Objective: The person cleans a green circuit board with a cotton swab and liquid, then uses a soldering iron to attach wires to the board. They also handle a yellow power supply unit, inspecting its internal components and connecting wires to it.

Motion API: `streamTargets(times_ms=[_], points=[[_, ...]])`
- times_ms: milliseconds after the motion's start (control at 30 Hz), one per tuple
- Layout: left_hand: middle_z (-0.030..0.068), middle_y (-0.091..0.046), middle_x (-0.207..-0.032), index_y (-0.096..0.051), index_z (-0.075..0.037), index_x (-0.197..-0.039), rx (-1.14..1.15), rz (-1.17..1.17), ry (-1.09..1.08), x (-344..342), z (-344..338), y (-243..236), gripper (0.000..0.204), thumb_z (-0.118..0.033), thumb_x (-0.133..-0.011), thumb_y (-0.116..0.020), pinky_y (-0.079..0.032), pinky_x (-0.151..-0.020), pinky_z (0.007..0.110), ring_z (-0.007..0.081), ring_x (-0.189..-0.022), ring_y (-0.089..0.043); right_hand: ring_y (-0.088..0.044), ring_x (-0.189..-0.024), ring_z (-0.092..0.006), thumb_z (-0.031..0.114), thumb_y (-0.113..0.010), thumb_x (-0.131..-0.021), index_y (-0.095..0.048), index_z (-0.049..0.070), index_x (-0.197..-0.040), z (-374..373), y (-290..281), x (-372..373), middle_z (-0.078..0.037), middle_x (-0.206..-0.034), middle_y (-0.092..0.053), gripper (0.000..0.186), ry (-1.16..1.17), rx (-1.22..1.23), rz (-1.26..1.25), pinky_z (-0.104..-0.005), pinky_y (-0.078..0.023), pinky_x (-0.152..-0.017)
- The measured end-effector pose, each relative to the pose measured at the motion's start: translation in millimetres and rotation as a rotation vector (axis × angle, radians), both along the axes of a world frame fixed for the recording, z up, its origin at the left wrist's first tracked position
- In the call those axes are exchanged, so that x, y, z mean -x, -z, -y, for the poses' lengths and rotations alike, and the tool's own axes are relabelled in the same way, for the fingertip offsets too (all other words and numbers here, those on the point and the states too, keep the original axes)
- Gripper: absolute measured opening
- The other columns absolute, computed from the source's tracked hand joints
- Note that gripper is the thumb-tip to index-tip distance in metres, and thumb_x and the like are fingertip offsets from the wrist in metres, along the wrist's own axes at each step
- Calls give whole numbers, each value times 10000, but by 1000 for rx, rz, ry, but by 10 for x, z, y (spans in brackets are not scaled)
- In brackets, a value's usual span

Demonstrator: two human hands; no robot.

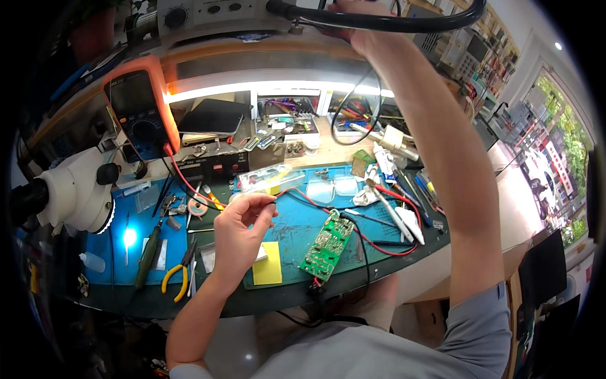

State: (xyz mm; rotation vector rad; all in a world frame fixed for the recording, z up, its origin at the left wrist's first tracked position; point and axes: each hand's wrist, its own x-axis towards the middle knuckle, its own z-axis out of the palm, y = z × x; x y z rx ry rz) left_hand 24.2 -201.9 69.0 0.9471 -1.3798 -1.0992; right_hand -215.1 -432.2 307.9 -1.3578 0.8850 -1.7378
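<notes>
At the far left a white microscope head hangs over the blue mat, its ring light glowing on the mat below. Behind it, an orange multimeter leans upright, and a red lead runs from its base down toward the middle of the bench. Near the left edge of the mat lie a green-handled tool and yellow-handled pliers, close together. The left hand is raised above the mat, thumb and forefinger pinched together on the thin tip of the red lead. Just right of it lie a yellow pad and, tilted, a green circuit board, near the front edge of the bench. The right hand reaches far up to the shelf, beside a thick black hose; whether its fingers close on anything I cannot tell.
</notes>
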Motion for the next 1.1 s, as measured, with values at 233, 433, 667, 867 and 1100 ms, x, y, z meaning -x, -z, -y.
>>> streamTargets(times_ms=[233, 433, 667, 867, 1100], points=[[62, -714, -919, -697, 36, -1058, -1, -37, -26, -75, 26, -24, 114, 6, -953, -665, -587, -729, 250, 107, -844, -709, -696, -599, -310, 238, -544, -995, -650, -100, -923, -83, -399, 229, -230, -805, -705, 361, 211, -55, -359, -389, -577, -517], [58, -703, -945, -693, 34, -1058, -8, -21, -25, -97, -49, -126, 110, 15, -953, -666, -593, -736, 254, 116, -857, -709, -680, -563, -205, 326, -655, -939, -707, -28, -808, -608, -509, 468, -118, -684, -708, 381, 623, 236, -730, -339, -540, -497], [61, -703, -941, -692, 31, -1062, -24, -51, 3, -43, -63, -127, 108, 16, -961, -657, -587, -732, 253, 120, -866, -706, -694, -889, -121, 156, -750, -921, -770, 71, -1075, -719, -125, 870, -62, -1009, -750, 177, 479, 438, -1159, -272, -548, -785], [61, -719, -936, -688, 25, -1071, -31, -5, -64, -132, -1, -30, 110, -4, -968, -663, -580, -723, 249, 121, -855, -713, -696, -744, -115, 215, -736, -929, -765, 59, -1011, -600, -83, 849, -48, -826, -741, 179, 665, 492, -1170, -279, -552, -681], [71, -729, -925, -685, 32, -1083, 27, 56, -63, 69, 6, -50, 144, 10, -941, -693, -586, -728, 249, 123, -855, -723, -696, -621, -194, 297, -687, -905, -737, -10, -787, -923, -146, 1003, -100, -712, -735, 333, 565, 52, -317, -336, -539, -594]])
